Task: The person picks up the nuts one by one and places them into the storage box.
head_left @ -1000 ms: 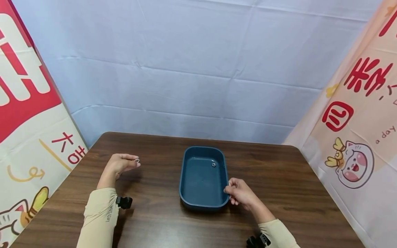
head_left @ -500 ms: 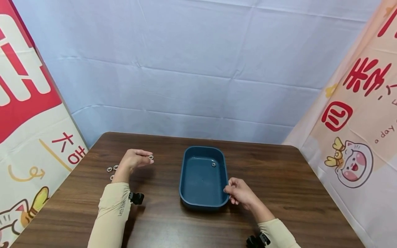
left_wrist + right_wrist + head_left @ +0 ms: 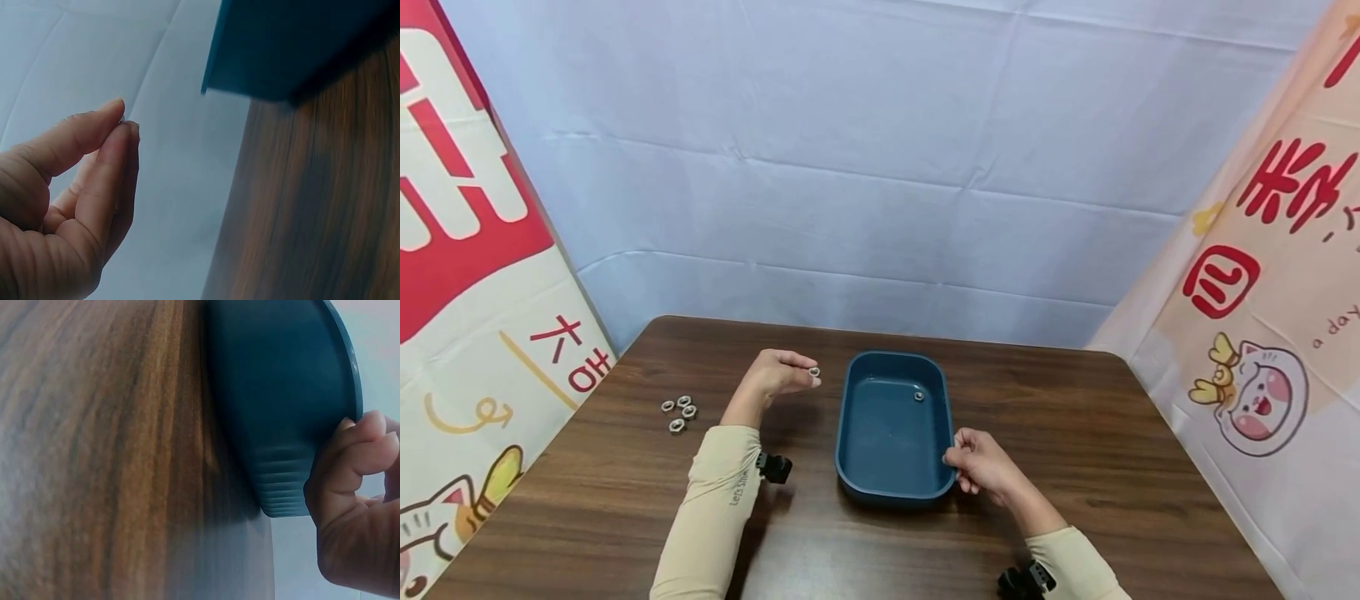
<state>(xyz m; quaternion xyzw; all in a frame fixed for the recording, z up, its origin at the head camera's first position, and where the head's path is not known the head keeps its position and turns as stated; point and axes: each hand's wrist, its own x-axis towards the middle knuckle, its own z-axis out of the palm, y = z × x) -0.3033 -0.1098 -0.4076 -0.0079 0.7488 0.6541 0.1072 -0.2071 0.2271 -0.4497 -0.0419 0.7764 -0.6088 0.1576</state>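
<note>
A dark wood-grain counter [image 3: 1075, 433] w/ rounded corners is seen from the head view, set against a pale blue creased cloth backdrop [image 3: 880, 167]. It is flanked by a red-and-white printed banner [image 3: 467, 275] at left and a peach banner w/ cat cartoon [image 3: 1262, 333] at right. A blue tray [image 3: 850, 433] is placed approx. mid-counter; one nut [image 3: 918, 397] lies inside it, near the far right corner. A small metal nut [image 3: 813, 372] is pinched between thumb and fingers of the left hand [image 3: 778, 375], held above the counter just beside the tray's far left edge. The tray's near right rim is gripped by the right hand [image 3: 981, 467], fingers curled over it. Four more nuts [image 3: 677, 412] are clustered on the counter, well left of the tray. Cream sleeves are worn on both arms.
</note>
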